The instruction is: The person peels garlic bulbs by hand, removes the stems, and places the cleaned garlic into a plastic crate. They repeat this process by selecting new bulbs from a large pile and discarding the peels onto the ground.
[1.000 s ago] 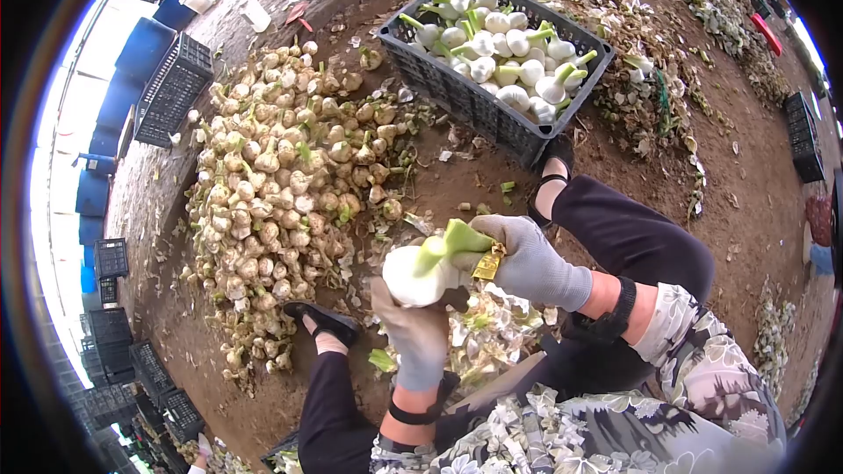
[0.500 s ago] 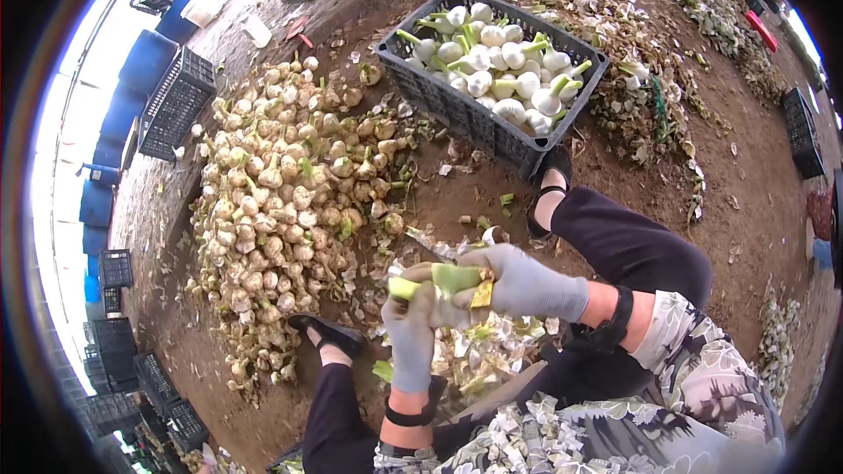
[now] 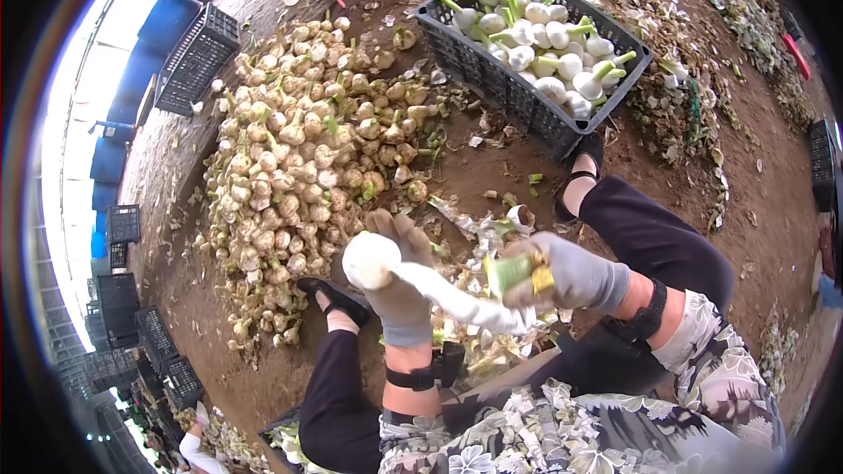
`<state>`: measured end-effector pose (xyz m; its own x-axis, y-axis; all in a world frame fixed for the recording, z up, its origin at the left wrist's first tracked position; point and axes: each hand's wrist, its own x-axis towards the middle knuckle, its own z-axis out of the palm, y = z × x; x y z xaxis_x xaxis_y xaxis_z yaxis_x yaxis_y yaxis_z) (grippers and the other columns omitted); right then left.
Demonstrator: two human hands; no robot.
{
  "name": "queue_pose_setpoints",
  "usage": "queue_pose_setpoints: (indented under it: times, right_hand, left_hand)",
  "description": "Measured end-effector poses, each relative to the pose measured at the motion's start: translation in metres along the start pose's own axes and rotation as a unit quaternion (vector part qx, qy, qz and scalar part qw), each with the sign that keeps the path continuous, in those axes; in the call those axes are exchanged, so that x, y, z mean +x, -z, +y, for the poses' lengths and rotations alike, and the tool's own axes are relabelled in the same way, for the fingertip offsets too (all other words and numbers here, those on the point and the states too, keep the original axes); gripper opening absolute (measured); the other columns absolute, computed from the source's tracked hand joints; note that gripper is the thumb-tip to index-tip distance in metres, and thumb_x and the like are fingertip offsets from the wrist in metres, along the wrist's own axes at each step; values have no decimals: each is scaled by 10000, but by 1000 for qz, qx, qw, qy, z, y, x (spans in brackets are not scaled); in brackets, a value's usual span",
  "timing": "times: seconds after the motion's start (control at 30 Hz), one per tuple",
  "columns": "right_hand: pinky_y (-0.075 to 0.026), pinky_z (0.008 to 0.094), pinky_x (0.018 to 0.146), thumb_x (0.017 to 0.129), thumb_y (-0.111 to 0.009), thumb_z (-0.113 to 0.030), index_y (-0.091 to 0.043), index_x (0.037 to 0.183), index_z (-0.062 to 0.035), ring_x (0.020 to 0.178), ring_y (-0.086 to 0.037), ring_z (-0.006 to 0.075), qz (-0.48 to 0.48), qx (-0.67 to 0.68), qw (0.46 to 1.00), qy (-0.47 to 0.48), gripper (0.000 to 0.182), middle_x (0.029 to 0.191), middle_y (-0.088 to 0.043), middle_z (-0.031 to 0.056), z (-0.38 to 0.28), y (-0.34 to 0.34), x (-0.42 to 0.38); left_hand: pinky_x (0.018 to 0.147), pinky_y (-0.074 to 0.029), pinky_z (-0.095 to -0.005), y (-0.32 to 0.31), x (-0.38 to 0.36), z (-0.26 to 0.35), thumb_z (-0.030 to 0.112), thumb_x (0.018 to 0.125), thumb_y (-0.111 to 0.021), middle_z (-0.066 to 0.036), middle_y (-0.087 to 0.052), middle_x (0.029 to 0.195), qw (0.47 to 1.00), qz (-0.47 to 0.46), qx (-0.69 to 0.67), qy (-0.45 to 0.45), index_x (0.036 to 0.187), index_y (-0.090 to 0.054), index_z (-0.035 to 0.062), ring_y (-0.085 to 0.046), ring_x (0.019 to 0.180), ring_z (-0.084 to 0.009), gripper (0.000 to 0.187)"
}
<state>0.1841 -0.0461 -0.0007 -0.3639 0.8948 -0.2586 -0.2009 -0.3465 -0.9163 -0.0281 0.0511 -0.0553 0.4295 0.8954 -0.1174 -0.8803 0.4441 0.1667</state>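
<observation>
My gloved left hand [image 3: 402, 268] holds a smooth white garlic bulb [image 3: 371, 261] up in front of my lap. A long strip of white skin [image 3: 461, 298] runs from beside the bulb toward my right hand. My gloved right hand [image 3: 571, 272] is closed around a green piece of garlic stem [image 3: 512, 274], blurred by motion. A small yellow object [image 3: 542, 278] shows at its fingers; what it is I cannot make out. Ahead lies a large heap of unpeeled garlic [image 3: 299, 158]. A black plastic crate [image 3: 492, 92] holds peeled white bulbs with green stems.
Peelings [image 3: 479, 347] cover the ground between my legs, and more garlic waste [image 3: 676, 105] is piled beyond the crate. Black crates [image 3: 198, 61] and blue barrels [image 3: 140, 70] stand along the left. Another person's sleeve [image 3: 200, 452] shows at the lower left.
My hands have moved apart, and the white bulb now shows in my left hand. The green stem has come away with my right hand. The view has shifted slightly.
</observation>
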Motion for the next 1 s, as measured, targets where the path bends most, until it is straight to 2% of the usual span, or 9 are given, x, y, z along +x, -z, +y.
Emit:
queue_pose_setpoints:
  times: [0.23, 0.3, 0.43, 0.5, 0.53, 0.7, 0.8, 0.93, 1.0]
  right_hand:
    - [-505, 307, 650, 801, -770, -257, -644, 1015, -25, 727, -624, 128, -269, -71, 957, -75, 339, 802, -674, 58, 22, -25, -1]
    - [-508, 347, 724, 823, -739, -339, -619, 1062, -6, 817, -652, 205, -208, -263, 938, -87, 428, 870, -676, 141, 11, -24, 2]
    - [-500, 387, 790, 846, -700, -394, -599, 1097, 7, 941, -641, 297, 107, -259, 959, 34, 484, 967, -663, 201, 39, -18, 17]
    - [-499, 374, 772, 855, -695, -368, -604, 1076, 15, 910, -640, 269, 158, -199, 966, 44, 452, 951, -664, 182, 38, -17, 24]
    - [-498, 361, 755, 865, -690, -342, -609, 1055, 23, 878, -640, 242, 199, -138, 969, 58, 420, 935, -665, 163, 37, -16, 26]
    - [-479, 270, 697, 881, -676, -234, -637, 954, 26, 759, -565, 90, 157, -28, 987, -18, 273, 814, -635, 32, 30, -11, 18]
    - [-478, 282, 686, 888, -656, -201, -639, 940, 6, 748, -571, 95, -57, 68, 996, -10, 215, 802, -635, 28, -3, -21, 2]
    - [-499, 333, 697, 887, -623, -200, -636, 976, -8, 764, -629, 164, -120, -73, 990, 18, 211, 817, -666, 76, 15, -20, 1]
    - [-513, 387, 711, 850, -599, -189, -617, 942, -12, 825, -669, 279, -85, -441, 893, -7, 201, 834, -670, 133, 19, -18, 0]
  left_hand:
    - [1060, -408, -452, 36, 19, 36, 487, 890, -605, -69, -540, 1334, 984, 59, 142, -93, 1326, -490, 123, -513, 1219, -294, 580]
    - [1047, -413, -454, 36, 15, 34, 510, 883, -603, -63, -531, 1342, 988, 91, 102, -66, 1327, -492, 137, -494, 1239, -290, 589]
    - [1141, -262, -421, -4, -1, -2, 517, 972, -402, -53, -436, 1460, 978, 181, 108, -8, 1413, -404, 128, -359, 1370, -256, 588]
    - [1129, -291, -390, -23, -10, -25, 512, 974, -401, -52, -444, 1452, 962, 208, 172, 28, 1385, -427, 121, -379, 1355, -250, 568]
    - [1091, -351, -382, -18, -16, -27, 498, 973, -424, -58, -457, 1439, 989, 24, 75, 125, 1345, -463, 118, -399, 1340, -243, 533]
    - [1036, -406, -383, -3, -20, -53, 514, 940, -505, -73, -544, 1340, 969, 152, 182, 74, 1297, -525, 118, -512, 1208, -208, 533]
    - [1026, -409, -401, 3, -8, -54, 519, 926, -531, -81, -633, 1193, 963, 185, 196, 9, 1202, -579, 104, -600, 1082, -223, 500]
    - [929, -485, -399, 9, -4, -36, 534, 921, -529, -67, -643, 1126, 958, 213, 192, 21, 1162, -585, 104, -601, 1070, -273, 496]
    - [808, -543, -375, 6, 3, -32, 540, 929, -515, -50, -635, 1096, 955, 235, 177, 33, 1175, -581, 118, -606, 1005, -270, 493]
